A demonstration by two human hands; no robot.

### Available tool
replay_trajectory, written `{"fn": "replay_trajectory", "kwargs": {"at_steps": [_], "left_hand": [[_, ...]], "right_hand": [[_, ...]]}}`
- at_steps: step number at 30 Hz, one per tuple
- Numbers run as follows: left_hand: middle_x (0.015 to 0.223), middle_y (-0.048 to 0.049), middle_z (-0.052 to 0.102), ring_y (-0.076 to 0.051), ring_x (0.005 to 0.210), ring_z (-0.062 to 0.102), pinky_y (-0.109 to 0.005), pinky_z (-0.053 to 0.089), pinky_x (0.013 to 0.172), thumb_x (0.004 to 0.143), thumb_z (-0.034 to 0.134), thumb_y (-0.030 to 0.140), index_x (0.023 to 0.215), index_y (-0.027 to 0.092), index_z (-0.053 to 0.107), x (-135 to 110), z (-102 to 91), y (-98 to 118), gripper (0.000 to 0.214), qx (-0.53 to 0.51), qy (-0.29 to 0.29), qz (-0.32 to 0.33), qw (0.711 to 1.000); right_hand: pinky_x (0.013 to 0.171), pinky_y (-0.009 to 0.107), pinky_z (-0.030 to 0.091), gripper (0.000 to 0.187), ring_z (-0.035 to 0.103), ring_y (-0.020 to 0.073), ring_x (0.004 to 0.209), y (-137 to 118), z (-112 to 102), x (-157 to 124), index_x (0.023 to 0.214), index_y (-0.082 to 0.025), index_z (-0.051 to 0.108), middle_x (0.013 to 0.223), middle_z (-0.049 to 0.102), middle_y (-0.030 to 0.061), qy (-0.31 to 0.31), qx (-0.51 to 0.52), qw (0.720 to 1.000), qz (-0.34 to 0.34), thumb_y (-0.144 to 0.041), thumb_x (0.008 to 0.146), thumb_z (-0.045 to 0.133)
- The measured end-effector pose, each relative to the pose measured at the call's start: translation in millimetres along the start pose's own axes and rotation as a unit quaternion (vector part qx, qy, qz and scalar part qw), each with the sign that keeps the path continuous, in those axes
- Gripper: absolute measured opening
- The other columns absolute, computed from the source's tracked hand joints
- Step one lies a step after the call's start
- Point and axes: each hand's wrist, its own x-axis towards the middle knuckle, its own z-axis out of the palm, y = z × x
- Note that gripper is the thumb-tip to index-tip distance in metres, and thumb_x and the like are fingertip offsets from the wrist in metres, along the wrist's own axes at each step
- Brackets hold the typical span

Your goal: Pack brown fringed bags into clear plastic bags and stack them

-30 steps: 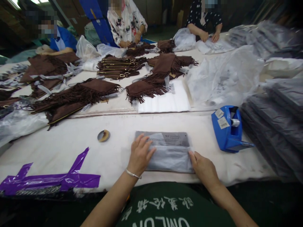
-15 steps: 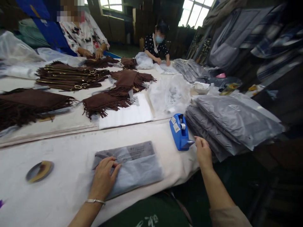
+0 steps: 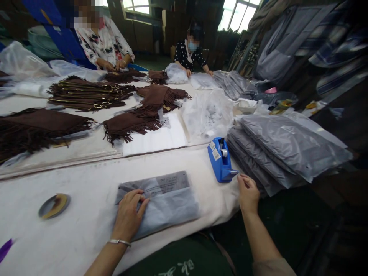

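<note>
My left hand (image 3: 128, 214) lies flat, fingers spread, on the left part of a folded grey plastic package (image 3: 163, 201) near the table's front edge. My right hand (image 3: 247, 191) is off the package, at the front tip of the blue tape dispenser (image 3: 220, 159). Its fingers are curled at the dispenser's cutter; I cannot make out whether a strip of tape is pinched between them.
A stack of grey packed bags (image 3: 281, 151) lies right of the dispenser. A used tape core (image 3: 54, 206) sits at the left. Brown fringed pieces (image 3: 129, 122), white sheets (image 3: 155, 140) and clear bags (image 3: 207, 113) cover the far table (image 3: 86, 214). Two people (image 3: 192, 51) work at the back.
My right hand left the package and reached right to the dispenser's tip, then drew slightly back toward me. The camera swung right. My left hand stayed on the package.
</note>
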Motion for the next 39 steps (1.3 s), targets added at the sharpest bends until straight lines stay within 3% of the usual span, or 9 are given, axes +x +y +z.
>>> {"fn": "replay_trajectory", "kwargs": {"at_steps": [8,12,20,23,26,29,31,34,39], "left_hand": [[0.105,-0.0078,0.059,-0.026,0.103,0.051,-0.045,0.039,0.09,0.086,0.051,0.037,0.079,0.02,0.056,0,2.3,-1,0.019,0.001,0.0,-0.003,1.0],[0.105,-0.0064,0.059,-0.026,0.104,0.052,-0.045,0.037,0.091,0.086,0.053,0.033,0.079,0.021,0.056,-2,1.4,1,0.015,0.008,0.002,-0.01,1.0],[0.105,-0.0052,0.059,-0.022,0.105,0.05,-0.042,0.036,0.094,0.086,0.054,0.027,0.081,0.02,0.055,-6,-1.0,4,0.009,-0.026,0.005,-0.044,0.999],[0.103,-0.0045,0.059,-0.021,0.104,0.051,-0.041,0.036,0.094,0.087,0.053,0.027,0.081,0.02,0.053,-7,-1.3,3,0.009,-0.054,0.005,-0.054,0.997],[0.1,-0.0043,0.059,-0.021,0.101,0.051,-0.04,0.037,0.092,0.088,0.052,0.027,0.081,0.02,0.053,-7,-1.8,2,0.01,-0.069,0.007,-0.064,0.996],[0.097,-0.0041,0.06,-0.021,0.099,0.052,-0.041,0.036,0.092,0.088,0.052,0.026,0.082,0.02,0.053,-8,-2.7,3,0.009,-0.064,0.008,-0.067,0.996],[0.096,-0.0036,0.06,-0.021,0.098,0.051,-0.042,0.035,0.094,0.087,0.053,0.025,0.082,0.02,0.053,-8,-3.3,4,0.008,-0.056,0.009,-0.068,0.996],[0.096,-0.0032,0.059,-0.021,0.098,0.051,-0.043,0.033,0.096,0.087,0.054,0.025,0.082,0.02,0.053,-9,-3.4,5,0.007,-0.046,0.007,-0.068,0.997],[0.098,-0.0039,0.059,-0.021,0.1,0.05,-0.043,0.033,0.096,0.086,0.054,0.025,0.082,0.02,0.052,-8,-2.9,5,0.007,-0.043,0.002,-0.068,0.997]], "right_hand": [[0.095,0.04,0.039,0.054,0.057,0.0195,0.101,-36,14,15,0.132,-0.019,0.044,0.085,0.069,0.0043,-0.089,0.046,0.994,-0.048,-0.04,0.083,0.053],[0.095,0.041,0.038,0.058,0.058,0.0195,0.097,-29,8,-7,0.135,-0.018,0.039,0.082,0.066,0.003,-0.016,0.009,0.998,-0.067,-0.037,0.082,0.055],[0.1,0.047,0.034,0.055,0.057,0.0252,0.102,-35,-6,-20,0.131,-0.017,0.045,0.093,0.064,0.0072,-0.051,-0.118,0.976,-0.177,-0.036,0.081,0.058],[0.102,0.045,0.033,0.049,0.057,0.0211,0.1,-78,22,-38,0.13,-0.024,0.044,0.096,0.062,0.0032,-0.29,-0.061,0.92,-0.255,-0.035,0.084,0.055],[0.1,0.042,0.036,0.066,0.057,0.0167,0.091,-125,70,-60,0.143,-0.026,0.018,0.087,0.061,-0.0009,-0.546,-0.024,0.781,-0.304,-0.028,0.087,0.052],[0.095,0.04,0.036,0.071,0.054,0.0182,0.089,-155,116,-72,0.143,-0.027,0.019,0.084,0.062,-0.0001,-0.644,-0.09,0.652,-0.391,-0.022,0.083,0.056],[0.091,0.04,0.037,0.075,0.052,0.0199,0.086,-163,136,-75,0.143,-0.025,0.023,0.08,0.062,0.001,-0.648,-0.159,0.606,-0.434,-0.021,0.079,0.061],[0.087,0.039,0.037,0.08,0.052,0.0219,0.084,-162,151,-74,0.142,-0.022,0.025,0.077,0.062,0.0033,-0.616,-0.24,0.598,-0.453,-0.023,0.075,0.068],[0.076,0.034,0.04,0.069,0.054,0.0194,0.074,-154,149,-62,0.143,-0.022,0.022,0.073,0.064,0.0007,-0.642,-0.199,0.643,-0.367,-0.031,0.084,0.057]]}}
